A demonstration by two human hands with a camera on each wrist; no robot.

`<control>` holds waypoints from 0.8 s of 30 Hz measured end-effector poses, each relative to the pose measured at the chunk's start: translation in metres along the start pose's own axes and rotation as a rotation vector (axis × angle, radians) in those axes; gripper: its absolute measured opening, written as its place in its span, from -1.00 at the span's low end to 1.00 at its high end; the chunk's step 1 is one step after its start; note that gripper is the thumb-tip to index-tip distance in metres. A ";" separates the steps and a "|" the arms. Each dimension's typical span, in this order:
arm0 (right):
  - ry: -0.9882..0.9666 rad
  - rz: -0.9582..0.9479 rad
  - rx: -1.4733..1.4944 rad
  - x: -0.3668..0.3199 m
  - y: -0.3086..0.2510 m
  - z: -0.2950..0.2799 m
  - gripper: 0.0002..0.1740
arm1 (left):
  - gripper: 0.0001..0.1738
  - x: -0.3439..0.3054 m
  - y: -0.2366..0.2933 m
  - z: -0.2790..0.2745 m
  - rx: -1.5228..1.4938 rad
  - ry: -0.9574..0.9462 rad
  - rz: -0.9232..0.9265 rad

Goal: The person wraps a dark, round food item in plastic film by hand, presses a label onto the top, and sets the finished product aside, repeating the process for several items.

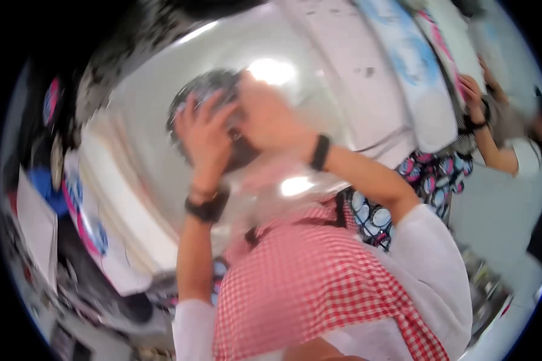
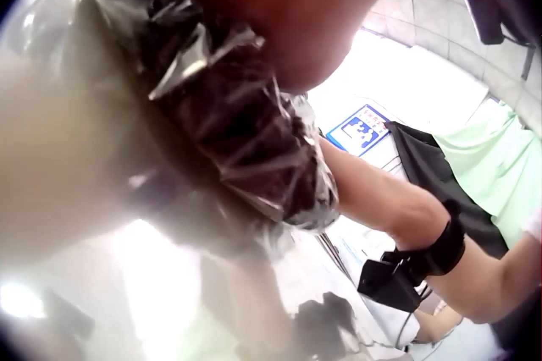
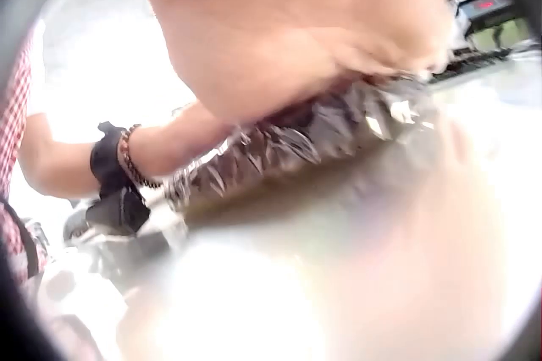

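Apparently I'm pressing a film-wrapped dark bundle (image 2: 246, 115) — left hand (image 1: 207, 129) spread over it, right hand (image 1: 274, 117) blurred, grip unclear — which calls for even pressure next.

I note on myself: a red-and-white checked apron (image 1: 319, 259), loose white sleeves (image 1: 436, 271), black straps (image 2: 438, 251) with boxy black housings (image 2: 389, 286) on both wrists, and a dark chain-like bracelet (image 3: 127, 156) on the left.

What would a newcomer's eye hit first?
The dark bundle in crinkled film on the glossy worktop, with the left hand spread over it and the right hand at its right side in the head view. Then the red-and-white checked apron below, and bright glare beside the right hand.
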State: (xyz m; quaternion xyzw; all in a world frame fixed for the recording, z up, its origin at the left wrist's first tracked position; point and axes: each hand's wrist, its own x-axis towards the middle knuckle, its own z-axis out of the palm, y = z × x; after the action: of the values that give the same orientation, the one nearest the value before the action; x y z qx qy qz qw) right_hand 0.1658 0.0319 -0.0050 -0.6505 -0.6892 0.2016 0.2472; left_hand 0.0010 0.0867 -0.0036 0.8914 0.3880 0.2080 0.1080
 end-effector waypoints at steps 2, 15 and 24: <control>0.054 0.015 0.030 -0.003 -0.011 -0.004 -0.14 | -0.72 0.002 0.001 -0.004 -0.062 -0.043 -0.030; 0.247 0.510 -1.339 -0.100 0.213 -0.171 -0.74 | -0.87 0.001 0.010 0.012 0.137 0.106 0.010; 0.232 0.463 -0.869 -0.109 0.227 -0.213 -0.85 | -0.82 0.000 0.010 0.011 0.122 0.115 0.019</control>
State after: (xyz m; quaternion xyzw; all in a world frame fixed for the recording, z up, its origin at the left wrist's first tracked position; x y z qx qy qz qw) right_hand 0.4786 -0.0694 0.0205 -0.8472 -0.5151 -0.1279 -0.0227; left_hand 0.0124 0.0803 -0.0097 0.8864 0.3971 0.2362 0.0291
